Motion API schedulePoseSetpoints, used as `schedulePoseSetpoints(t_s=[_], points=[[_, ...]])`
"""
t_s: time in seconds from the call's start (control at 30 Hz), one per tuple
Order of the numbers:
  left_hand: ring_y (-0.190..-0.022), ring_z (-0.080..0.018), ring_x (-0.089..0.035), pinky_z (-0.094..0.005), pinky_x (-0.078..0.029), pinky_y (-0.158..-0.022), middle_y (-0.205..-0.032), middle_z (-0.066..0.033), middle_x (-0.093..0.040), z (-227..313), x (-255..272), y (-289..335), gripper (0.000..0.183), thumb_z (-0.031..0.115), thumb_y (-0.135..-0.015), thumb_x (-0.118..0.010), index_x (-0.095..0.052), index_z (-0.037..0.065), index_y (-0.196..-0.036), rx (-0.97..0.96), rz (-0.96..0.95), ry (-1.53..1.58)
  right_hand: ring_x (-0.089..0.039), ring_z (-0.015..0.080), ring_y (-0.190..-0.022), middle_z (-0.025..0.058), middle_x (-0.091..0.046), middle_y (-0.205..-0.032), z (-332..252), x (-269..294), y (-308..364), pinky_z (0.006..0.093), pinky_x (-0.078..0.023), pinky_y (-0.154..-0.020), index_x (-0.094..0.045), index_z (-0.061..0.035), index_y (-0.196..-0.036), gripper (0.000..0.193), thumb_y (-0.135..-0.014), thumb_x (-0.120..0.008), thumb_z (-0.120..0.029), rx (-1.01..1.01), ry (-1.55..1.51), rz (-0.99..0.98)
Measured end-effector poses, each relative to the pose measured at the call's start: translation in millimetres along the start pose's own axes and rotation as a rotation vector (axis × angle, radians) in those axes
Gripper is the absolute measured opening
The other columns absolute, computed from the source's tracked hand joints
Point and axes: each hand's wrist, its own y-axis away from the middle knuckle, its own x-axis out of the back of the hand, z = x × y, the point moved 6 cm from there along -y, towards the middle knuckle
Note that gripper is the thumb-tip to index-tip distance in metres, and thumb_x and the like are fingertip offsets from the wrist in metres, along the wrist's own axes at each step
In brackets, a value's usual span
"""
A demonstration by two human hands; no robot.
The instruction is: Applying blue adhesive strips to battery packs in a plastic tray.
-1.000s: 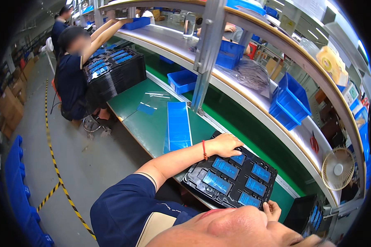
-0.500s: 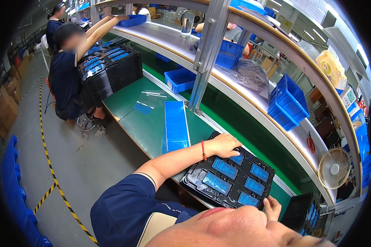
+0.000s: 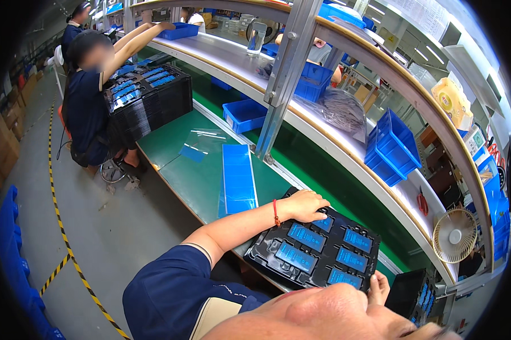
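Observation:
A black plastic tray (image 3: pixel 333 249) lies at the front of the green bench. In its pockets sit several flat blue rectangular packs (image 3: pixel 306 237) that look like batteries. My left hand (image 3: pixel 306 206), with a red cord bracelet at the wrist, grips the tray's far left edge, its fingers bent over the rim. At the right edge, my right hand (image 3: pixel 379 287) holds the tray between thumb and fingers; part of this hand is hidden. Left of the tray, on the bench, lies a blue sheet (image 3: pixel 238 178) with a clear border, near my left forearm.
Clear film pieces (image 3: pixel 204 139) lie farther along the bench (image 3: pixel 173 164). A co-worker (image 3: pixel 88 96) reaches over a tall tray stack (image 3: pixel 150 102). Blue bins (image 3: pixel 392 148), red-handled pliers (image 3: pixel 422 202) and a fan (image 3: pixel 455 236) line the shelf. More black trays (image 3: pixel 409 290) stand at right.
The whole view has shifted slightly. Both my hands keep their places on the tray's edges, and the packs sit in the same pockets.

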Motion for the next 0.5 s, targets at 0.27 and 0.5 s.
schedulePoseSetpoints(t_s=[0.27, 0.5], points=[[-0.107, -0.0346, -0.057, -0.0413, -0.044, -0.093, -0.113, -0.0183, -0.061, -4, 10, 6, 0.041, 0.029, -0.086, -0.062, -0.06, 0.001, -0.115, -0.088, 0.184, 0.232, -0.06, 0.0182, -0.092, 0.0112, -0.06, -0.106, -16, -48, 5, 0.029, -0.048, -0.081, -0.049, 0.0025, -0.119, 0.038, -0.089, -0.057, -0.02, -0.118, -0.34, -0.239], [-0.112, -0.0332, -0.056, -0.0386, -0.044, -0.097, -0.111, -0.0182, -0.063, -68, 68, 94, 0.023, 0.015, -0.084, -0.062, -0.065, 0.001, -0.103, 0.203, 0.707, 0.083, -0.061, 0.0177, -0.09, 0.0116, -0.06, -0.106, -21, -41, 15, 0.0281, -0.049, -0.081, -0.048, 0.0031, -0.118, 0.039, -0.087, -0.057, -0.019, -0.024, -0.41, -0.177]])
